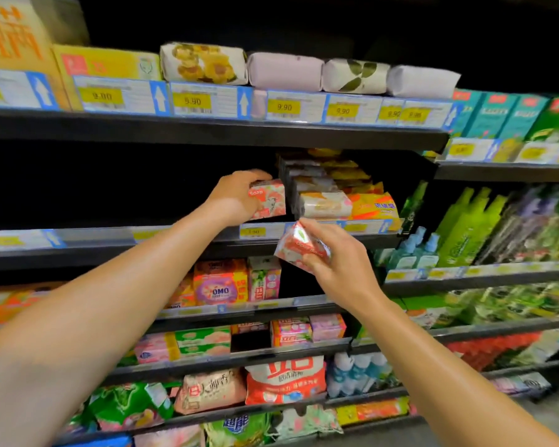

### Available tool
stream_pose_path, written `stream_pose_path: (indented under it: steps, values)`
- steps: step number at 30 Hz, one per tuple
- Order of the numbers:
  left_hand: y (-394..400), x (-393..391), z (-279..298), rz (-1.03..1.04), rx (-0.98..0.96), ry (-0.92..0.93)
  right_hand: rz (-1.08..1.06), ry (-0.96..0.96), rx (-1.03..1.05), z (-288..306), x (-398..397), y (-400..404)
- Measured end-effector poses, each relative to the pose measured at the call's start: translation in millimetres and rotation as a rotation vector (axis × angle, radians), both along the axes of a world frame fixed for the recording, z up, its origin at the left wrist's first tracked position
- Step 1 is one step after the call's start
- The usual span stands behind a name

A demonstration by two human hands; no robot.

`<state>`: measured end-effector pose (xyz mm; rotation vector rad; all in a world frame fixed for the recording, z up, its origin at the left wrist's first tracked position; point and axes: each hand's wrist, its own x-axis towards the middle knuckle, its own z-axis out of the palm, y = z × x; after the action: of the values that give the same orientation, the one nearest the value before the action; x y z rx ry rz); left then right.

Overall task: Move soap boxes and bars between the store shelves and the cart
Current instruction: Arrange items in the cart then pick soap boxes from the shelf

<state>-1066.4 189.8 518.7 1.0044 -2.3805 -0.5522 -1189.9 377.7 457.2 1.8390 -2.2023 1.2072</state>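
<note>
Your left hand (236,196) has its grip curled round a pink soap box (268,198) standing on the middle shelf (175,235), long axis running roughly nine to three, face toward you. Your right hand (336,256) pinches a second soap box (302,248) in the air just below the shelf lip, tilted, long axis eleven to five. The empty spot beside the shelved box lies at eleven o'clock from it, so the right hand is the one to lift.

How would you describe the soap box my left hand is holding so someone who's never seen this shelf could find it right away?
Start at the second shelf from the top, mostly dark and bare on its left. Near its middle, just left of a stacked row of wrapped bars, stands the pink floral soap box, gripped by the left hand. Unlike those paler bars, it has a red corner label reading "Soap".
</note>
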Motion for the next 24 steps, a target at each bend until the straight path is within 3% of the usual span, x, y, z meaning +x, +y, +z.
stream_pose_path:
  steps: [7, 18, 24]
  values:
    - [-8.5, -15.0, -8.3, -0.070, -0.007, -0.171, 0.048, -0.003, 0.004, -10.9, -16.8, -2.3]
    - [-22.3, -15.2, -11.9, 0.100, -0.157, -0.237, 0.084, -0.032, 0.001, -17.9, -32.3, -6.8]
    - [-27.8, -40.0, -3.0, 0.219, -0.117, -0.299, 0.082, -0.028, 0.009, -18.5, -37.1, -8.2]
